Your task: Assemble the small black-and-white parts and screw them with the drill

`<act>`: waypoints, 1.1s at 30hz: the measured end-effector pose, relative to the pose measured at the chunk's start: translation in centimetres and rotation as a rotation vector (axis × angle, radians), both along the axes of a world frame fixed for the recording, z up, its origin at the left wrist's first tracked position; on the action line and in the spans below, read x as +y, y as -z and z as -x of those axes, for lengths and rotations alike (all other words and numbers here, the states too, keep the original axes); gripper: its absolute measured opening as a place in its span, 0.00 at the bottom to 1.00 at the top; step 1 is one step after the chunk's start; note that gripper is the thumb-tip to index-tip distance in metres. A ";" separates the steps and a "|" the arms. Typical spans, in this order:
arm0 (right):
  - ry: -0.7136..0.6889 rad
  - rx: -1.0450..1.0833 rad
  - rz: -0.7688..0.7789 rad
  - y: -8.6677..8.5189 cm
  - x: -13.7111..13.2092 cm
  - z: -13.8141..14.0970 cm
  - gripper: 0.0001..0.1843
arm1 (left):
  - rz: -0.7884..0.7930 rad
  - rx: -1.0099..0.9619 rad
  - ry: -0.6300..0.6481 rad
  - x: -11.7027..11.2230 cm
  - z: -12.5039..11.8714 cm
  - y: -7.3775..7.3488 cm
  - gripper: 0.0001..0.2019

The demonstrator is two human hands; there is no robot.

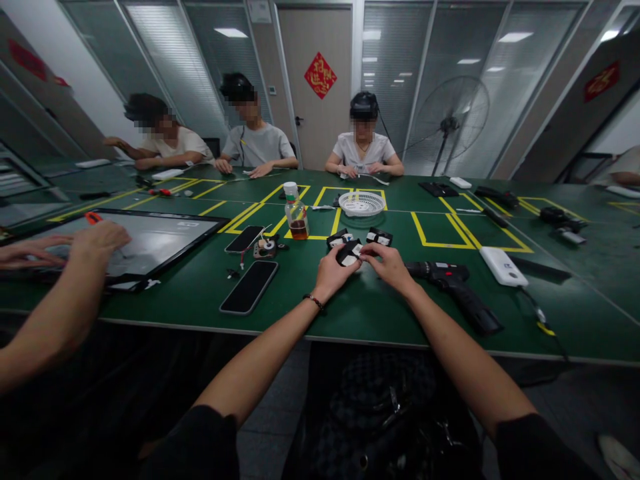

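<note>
My left hand (333, 272) grips a small black piece with a white patch (349, 255), held just above the green table (300, 303). The fingertips of my right hand (387, 265) pinch that same piece at its right edge. Two similar black-and-white pieces lie right behind my hands, one on the left (339, 239) and one on the right (379, 237). What exactly these pieces are is too small to make out. Beside my right forearm rests a black power drill (455, 287), its handle toward the table's front edge.
Left of my hands lie a phone (249, 288), a second phone (244, 239) and a bottle (297, 217). A white basket (363, 204) sits behind them. On the right is a white power bank (503, 267) with a cable. A co-worker's hand (103, 243) works over a large panel (165, 243).
</note>
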State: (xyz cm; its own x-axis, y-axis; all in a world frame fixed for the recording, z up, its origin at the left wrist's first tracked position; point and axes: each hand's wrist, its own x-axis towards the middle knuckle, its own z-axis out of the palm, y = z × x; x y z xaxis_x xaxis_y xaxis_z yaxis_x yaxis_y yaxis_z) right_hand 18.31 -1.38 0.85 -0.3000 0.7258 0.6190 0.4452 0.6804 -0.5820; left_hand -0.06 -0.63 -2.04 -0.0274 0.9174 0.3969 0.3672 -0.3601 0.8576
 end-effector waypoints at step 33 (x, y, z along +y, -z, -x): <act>-0.026 -0.345 -0.161 0.8 0.1 -1.1 0.11 | -0.025 0.081 0.000 -0.4 0.2 -0.3 0.32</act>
